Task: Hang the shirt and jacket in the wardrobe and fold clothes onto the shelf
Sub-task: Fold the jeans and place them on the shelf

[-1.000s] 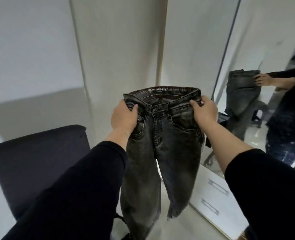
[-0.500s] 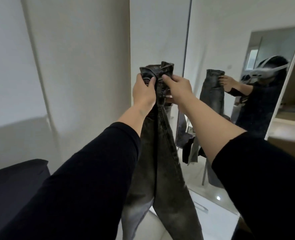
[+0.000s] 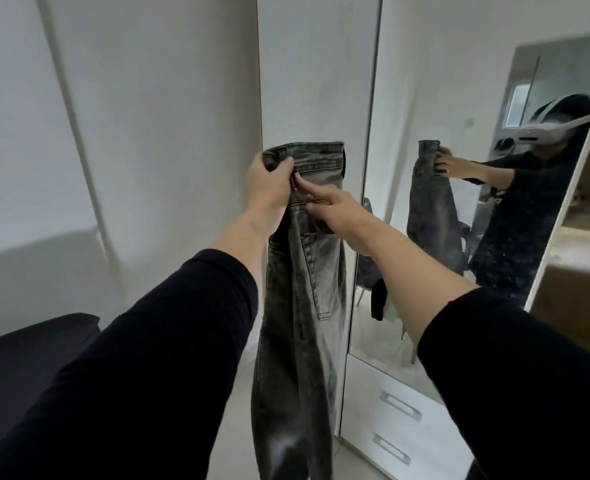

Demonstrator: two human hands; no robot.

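A pair of dark grey washed jeans (image 3: 304,278) hangs lengthwise, folded in half along the legs, with a back pocket facing me. My left hand (image 3: 267,183) grips the waistband at its left corner and holds the jeans up at chest height. My right hand (image 3: 331,209) lies against the denim just below the waistband, its index finger stretched out toward the left hand. Whether the right hand pinches any fabric is hidden. The leg ends drop out of view at the bottom.
A mirrored wardrobe door (image 3: 459,168) stands to the right, with white drawers (image 3: 397,424) below it. An open wardrobe compartment with wooden shelves (image 3: 584,233) is at the far right. A dark chair (image 3: 26,358) sits low on the left before a white wall.
The jeans went from held spread by both waistband corners to folded in half lengthwise. My right hand left the top edge and now lies lower on the denim. The view turned right.
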